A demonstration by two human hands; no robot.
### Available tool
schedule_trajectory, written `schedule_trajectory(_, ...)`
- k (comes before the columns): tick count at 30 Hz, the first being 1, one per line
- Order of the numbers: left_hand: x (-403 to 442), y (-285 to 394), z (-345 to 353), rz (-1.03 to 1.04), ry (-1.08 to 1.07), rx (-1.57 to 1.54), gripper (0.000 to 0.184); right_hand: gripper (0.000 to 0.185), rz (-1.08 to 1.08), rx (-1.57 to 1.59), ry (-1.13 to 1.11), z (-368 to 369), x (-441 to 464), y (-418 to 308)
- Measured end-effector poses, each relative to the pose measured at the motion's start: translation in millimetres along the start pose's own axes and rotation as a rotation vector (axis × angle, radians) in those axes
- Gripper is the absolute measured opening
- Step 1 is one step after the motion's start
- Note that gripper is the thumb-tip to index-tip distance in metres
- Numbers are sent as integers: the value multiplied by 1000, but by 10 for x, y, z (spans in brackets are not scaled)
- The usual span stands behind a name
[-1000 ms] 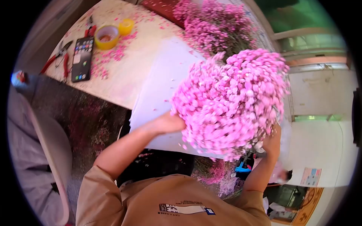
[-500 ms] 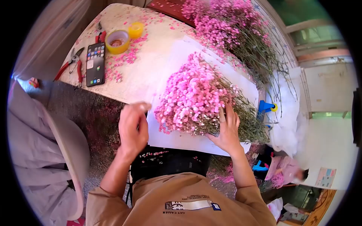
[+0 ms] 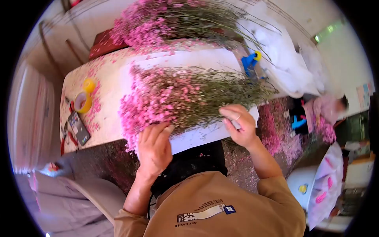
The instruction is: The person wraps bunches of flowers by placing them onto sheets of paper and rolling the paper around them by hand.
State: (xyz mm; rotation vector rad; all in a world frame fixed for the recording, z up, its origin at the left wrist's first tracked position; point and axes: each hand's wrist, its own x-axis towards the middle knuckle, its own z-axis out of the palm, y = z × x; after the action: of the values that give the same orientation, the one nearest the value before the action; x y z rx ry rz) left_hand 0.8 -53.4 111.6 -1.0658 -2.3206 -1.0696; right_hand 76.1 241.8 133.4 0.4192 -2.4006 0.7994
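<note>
A bunch of pink flowers (image 3: 158, 94) lies on white paper (image 3: 197, 138), blossoms to the left and green stems to the right. My left hand (image 3: 155, 146) rests at the near edge of the blossoms, its fingers bent against them; whether they grip anything is hidden. Beside the stems, my right hand (image 3: 240, 125) is held with curled fingers and the thumb apart, a ring on one finger. Its fingertips are near the stems, with nothing visible held between them.
A phone (image 3: 79, 127), red-handled pliers (image 3: 64, 138) and yellow tape (image 3: 83, 102) lie at the table's left. More pink flowers (image 3: 146, 29) lie at the back. A blue tape dispenser (image 3: 248, 64) stands back right. A person (image 3: 321, 112) sits at the right.
The view has turned to the right. The bunch, earlier lifted, now lies with its stems spread to the right. My left hand has moved onto the blossoms; my right hand has shifted to the stems.
</note>
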Motion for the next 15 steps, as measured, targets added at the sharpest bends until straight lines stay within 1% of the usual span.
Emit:
schedule_trajectory(2,40,47,70,36,20,43,35,27,1,-3,23,-97,-279,27)
schedule_trajectory(4,110,192,110,37,-3,101,36,24,75,-31,97,-163,-556,142)
schedule_trajectory(5,181,292,141,46,-13,77,31,24,93,-36,116,-198,-671,202)
schedule_trajectory(6,263,393,183,65,-30,75,31,22,236,45,159,-241,-788,269)
schedule_trajectory(7,366,490,235,133,-55,62,31,21,375,128,204,-272,-897,333)
schedule_trajectory(8,461,576,306,202,-80,50,30,21,387,127,227,-281,-1001,402)
schedule_trajectory(10,660,693,508,256,-109,44,30,17,600,305,255,-282,-1175,557)
schedule_trajectory(12,846,725,759,326,-148,76,30,17,626,339,297,-249,-1295,707)
schedule_trajectory(14,972,673,964,362,-147,84,28,16,820,568,368,-265,-1378,827)
schedule_trajectory(15,1012,643,1038,337,-217,166,28,17,843,558,389,-317,-1388,857)
